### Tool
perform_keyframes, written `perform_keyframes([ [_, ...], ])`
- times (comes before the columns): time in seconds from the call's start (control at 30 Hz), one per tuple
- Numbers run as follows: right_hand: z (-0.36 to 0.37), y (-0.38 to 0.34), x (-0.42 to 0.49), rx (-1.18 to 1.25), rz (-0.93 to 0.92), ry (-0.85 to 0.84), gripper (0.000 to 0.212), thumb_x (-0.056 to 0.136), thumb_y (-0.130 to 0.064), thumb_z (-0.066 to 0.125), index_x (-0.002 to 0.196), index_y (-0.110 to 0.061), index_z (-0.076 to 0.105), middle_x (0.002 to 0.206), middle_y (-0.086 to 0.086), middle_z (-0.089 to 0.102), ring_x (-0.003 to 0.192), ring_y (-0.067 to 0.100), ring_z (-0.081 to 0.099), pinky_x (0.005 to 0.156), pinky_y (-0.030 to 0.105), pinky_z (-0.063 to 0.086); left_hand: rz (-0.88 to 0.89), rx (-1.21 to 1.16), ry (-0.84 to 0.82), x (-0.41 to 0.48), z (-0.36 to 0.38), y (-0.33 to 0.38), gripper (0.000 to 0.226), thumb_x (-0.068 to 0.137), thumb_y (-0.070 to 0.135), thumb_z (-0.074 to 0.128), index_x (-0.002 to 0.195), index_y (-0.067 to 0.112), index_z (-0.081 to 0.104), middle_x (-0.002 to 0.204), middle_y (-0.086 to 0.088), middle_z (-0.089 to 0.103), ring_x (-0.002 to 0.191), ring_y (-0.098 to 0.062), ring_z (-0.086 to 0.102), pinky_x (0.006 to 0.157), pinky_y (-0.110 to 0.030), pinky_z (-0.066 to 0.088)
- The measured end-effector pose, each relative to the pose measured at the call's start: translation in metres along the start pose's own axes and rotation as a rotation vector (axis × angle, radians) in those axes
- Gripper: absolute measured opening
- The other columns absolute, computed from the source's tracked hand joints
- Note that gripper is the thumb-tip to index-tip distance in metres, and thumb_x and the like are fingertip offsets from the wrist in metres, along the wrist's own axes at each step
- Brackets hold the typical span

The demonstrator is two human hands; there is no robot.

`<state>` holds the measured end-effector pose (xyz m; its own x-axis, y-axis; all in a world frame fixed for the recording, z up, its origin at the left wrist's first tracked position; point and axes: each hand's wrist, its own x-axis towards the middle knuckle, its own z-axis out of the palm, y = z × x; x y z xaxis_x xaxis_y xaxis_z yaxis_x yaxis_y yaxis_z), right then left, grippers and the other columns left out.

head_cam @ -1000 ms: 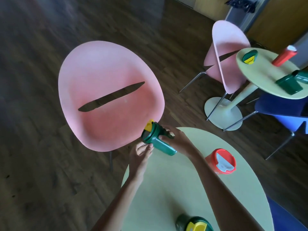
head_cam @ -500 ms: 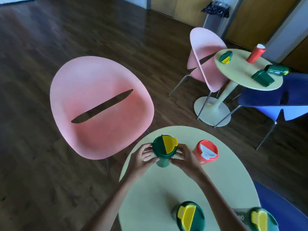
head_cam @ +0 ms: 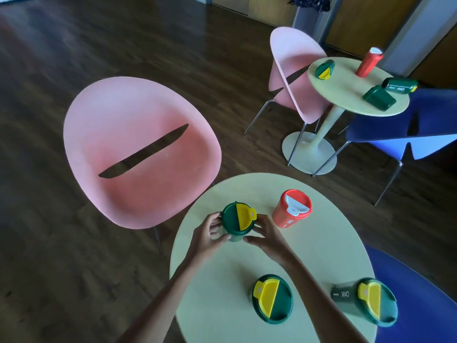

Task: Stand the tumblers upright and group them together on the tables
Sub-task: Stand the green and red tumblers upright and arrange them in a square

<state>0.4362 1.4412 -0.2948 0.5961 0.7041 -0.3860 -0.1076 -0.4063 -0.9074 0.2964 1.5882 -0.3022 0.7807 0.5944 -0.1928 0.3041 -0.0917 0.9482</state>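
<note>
A green tumbler with a yellow-and-green lid stands upright near the left edge of the near round table. My left hand and my right hand both grip its body from either side. A red tumbler stands upright just to its right. Two more green tumblers stand upright nearer me, one in the middle and one at the right. On the far table a red tumbler stands upright, while three green tumblers lie on their sides.
A large pink chair sits close to the near table's left. A second pink chair and a blue chair flank the far table. Another blue seat shows at the lower right. Dark wooden floor surrounds everything.
One second ago both hands held the green tumbler tilted on its side at the table edge. It has since been turned upright and set on the table, hands still around it.
</note>
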Motion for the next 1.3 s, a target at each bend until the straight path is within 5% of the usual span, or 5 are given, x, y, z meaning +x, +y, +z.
perform_keyframes([
  [0.33,-0.027,-0.005,-0.082,-0.071,0.008,0.157,0.026,0.089,-0.017,0.063,0.113,-0.021,0.056,0.117,0.01,0.065,0.101,0.018,0.064,0.082,0.025,0.049,-0.14,-0.029,-0.028,-0.072,0.013,0.01,0.036,0.084,0.024,0.068,0.118,0.02,0.056,0.113,0.001,0.065,0.102,-0.011,0.064,0.075,-0.008,0.046],
  [0.47,-0.044,0.002,-0.153,-0.138,-0.063,0.291,0.02,0.089,-0.017,0.063,0.108,-0.022,0.059,0.104,0.003,0.068,0.102,0.014,0.065,0.078,0.013,0.05,-0.057,0.057,-0.216,-0.119,0.028,0.014,0.068,0.068,0.054,0.068,0.128,0.027,0.049,0.126,0.009,0.055,0.115,0.0,0.052,0.088,-0.013,0.044],
  [0.67,-0.093,0.015,-0.216,-0.648,-0.054,0.629,0.034,0.082,-0.03,0.069,0.114,-0.022,0.06,0.115,-0.004,0.063,0.113,0.021,0.053,0.099,0.043,0.038,0.191,0.433,-0.261,-0.142,0.064,0.033,0.106,0.059,0.062,0.067,0.145,0.018,0.024,0.146,0.006,0.03,0.136,-0.007,0.028,0.109,-0.022,0.029],
  [0.93,-0.159,0.046,-0.214,-0.918,0.285,0.377,0.111,0.066,-0.048,0.079,0.15,-0.021,0.011,0.156,0.01,0.019,0.14,0.033,0.024,0.107,0.052,0.03,0.165,0.733,-0.258,-0.132,0.093,0.045,0.1,0.06,0.048,0.076,0.142,0.024,0.025,0.139,0.0,0.036,0.123,-0.02,0.046,0.094,-0.038,0.047],
  [1.3,-0.155,0.045,-0.209,-0.685,0.159,0.369,0.092,0.061,-0.031,0.081,0.139,-0.023,0.034,0.127,0.006,0.044,0.106,0.022,0.045,0.084,0.036,0.05,0.153,0.662,-0.243,-0.119,0.091,0.055,0.092,0.054,0.048,0.077,0.134,0.026,0.036,0.131,0.005,0.043,0.118,-0.014,0.047,0.094,-0.034,0.046],
])
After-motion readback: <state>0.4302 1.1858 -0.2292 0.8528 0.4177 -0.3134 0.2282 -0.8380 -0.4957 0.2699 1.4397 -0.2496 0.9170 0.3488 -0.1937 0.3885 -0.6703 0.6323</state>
